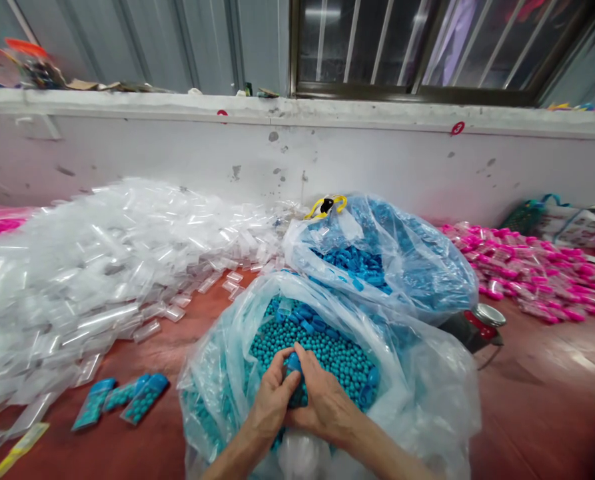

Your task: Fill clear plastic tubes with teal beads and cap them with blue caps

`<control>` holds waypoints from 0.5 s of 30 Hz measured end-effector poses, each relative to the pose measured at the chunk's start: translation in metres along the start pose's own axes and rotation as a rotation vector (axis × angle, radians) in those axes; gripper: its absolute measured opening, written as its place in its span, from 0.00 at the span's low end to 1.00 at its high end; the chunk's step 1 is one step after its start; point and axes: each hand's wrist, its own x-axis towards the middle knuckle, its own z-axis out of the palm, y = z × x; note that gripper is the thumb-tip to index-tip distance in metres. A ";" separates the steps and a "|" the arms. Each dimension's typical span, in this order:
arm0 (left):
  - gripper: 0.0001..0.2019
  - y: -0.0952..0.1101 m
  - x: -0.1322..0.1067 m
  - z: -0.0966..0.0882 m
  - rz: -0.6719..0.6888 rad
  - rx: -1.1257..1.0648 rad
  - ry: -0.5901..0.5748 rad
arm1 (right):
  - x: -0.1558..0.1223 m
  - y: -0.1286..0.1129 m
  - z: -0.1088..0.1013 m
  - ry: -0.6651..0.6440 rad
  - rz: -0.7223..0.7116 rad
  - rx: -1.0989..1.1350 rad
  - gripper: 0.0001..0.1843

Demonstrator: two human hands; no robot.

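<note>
Pinching a blue cap (293,363) between them, left hand (271,399) and right hand (323,402) were over teal beads (344,353) in an open plastic bag (216,360), a second bag (430,267) beyond them held blue caps (356,264).

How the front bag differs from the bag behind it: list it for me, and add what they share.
Contents: the front bag holds mostly teal beads, with some blue pieces; the rear bag shows a heap of blue parts.
Handling: the left hand and right hand are at the front bag's mouth; neither touches the rear bag.
Shared: both are open, see-through plastic bags on the red table.
</note>
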 end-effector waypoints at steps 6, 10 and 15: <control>0.16 0.012 -0.005 0.011 -0.071 -0.087 0.048 | -0.002 -0.006 0.004 0.137 -0.127 -0.096 0.40; 0.15 0.014 -0.007 0.012 -0.080 -0.056 0.046 | -0.002 -0.005 0.003 0.106 -0.147 -0.051 0.39; 0.12 0.012 -0.007 0.012 -0.114 0.001 0.099 | -0.005 -0.003 0.010 0.128 -0.117 -0.107 0.40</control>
